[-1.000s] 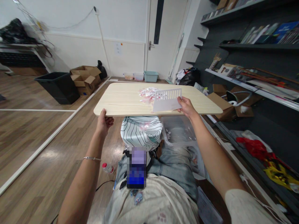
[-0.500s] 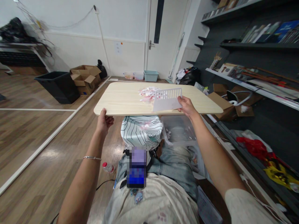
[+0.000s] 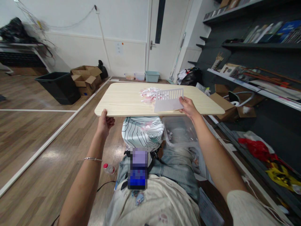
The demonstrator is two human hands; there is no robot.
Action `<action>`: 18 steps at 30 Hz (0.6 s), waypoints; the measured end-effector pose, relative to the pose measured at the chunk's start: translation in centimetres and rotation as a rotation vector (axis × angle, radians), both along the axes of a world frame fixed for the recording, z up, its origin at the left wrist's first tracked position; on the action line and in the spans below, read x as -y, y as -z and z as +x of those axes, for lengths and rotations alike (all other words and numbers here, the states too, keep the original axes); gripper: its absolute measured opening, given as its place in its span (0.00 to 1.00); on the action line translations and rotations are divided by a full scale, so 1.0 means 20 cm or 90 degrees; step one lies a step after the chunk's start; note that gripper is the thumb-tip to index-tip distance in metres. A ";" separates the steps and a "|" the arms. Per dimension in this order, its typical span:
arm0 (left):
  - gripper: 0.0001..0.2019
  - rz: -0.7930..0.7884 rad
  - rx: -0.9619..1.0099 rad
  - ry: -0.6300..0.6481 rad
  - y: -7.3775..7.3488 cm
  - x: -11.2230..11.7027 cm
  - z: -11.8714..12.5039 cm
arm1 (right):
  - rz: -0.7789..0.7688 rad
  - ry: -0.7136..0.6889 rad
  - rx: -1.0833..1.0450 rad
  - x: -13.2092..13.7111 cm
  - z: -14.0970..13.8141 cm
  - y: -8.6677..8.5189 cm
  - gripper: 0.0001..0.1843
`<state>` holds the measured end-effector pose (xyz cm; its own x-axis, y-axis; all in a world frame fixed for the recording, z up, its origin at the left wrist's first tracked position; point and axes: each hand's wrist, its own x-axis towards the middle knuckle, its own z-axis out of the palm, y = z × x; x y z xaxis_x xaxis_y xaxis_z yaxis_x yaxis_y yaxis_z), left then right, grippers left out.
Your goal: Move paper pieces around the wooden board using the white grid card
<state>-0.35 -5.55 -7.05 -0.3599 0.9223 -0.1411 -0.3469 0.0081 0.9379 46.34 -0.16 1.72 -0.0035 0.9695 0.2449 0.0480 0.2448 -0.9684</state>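
Note:
My left hand (image 3: 105, 121) grips the near left edge of a light wooden tabletop (image 3: 124, 100), thumb on top and fingers curled under it. My right hand (image 3: 187, 106) pinches a white plastic scraper with a slotted top edge (image 3: 168, 100), standing on the tabletop near its front. Just behind the scraper lies a heap of small pink and white paper scraps (image 3: 148, 93). Below the table's front edge sit a bin lined with a white patterned bag (image 3: 142, 132) and a clear plastic tub (image 3: 179, 131).
A black bin (image 3: 58, 86) and open cardboard boxes (image 3: 86, 80) stand on the wooden floor at the left. Dark shelves (image 3: 254, 47) with books and supplies run along the right. A door (image 3: 164, 37) is at the back. A small bottle (image 3: 108, 169) lies by my leg.

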 end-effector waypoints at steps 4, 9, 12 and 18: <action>0.33 0.019 0.000 0.016 0.00 0.00 -0.01 | 0.002 -0.009 0.002 0.00 0.01 0.01 0.41; 0.38 0.064 -0.016 0.041 -0.05 0.12 0.05 | 0.002 -0.017 0.012 -0.01 0.01 0.01 0.39; 0.34 0.042 -0.064 0.033 -0.04 0.29 0.10 | 0.005 -0.019 0.010 -0.01 0.01 0.01 0.38; 0.40 -0.191 -0.248 0.091 0.26 0.82 0.24 | -0.001 -0.002 0.000 -0.02 0.01 0.02 0.38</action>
<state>4.40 -21.99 -12.23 -0.3122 0.9055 -0.2875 0.0523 0.3186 0.9465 46.52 0.21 1.39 -0.0070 0.9700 0.2431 0.0477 0.2432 -0.9688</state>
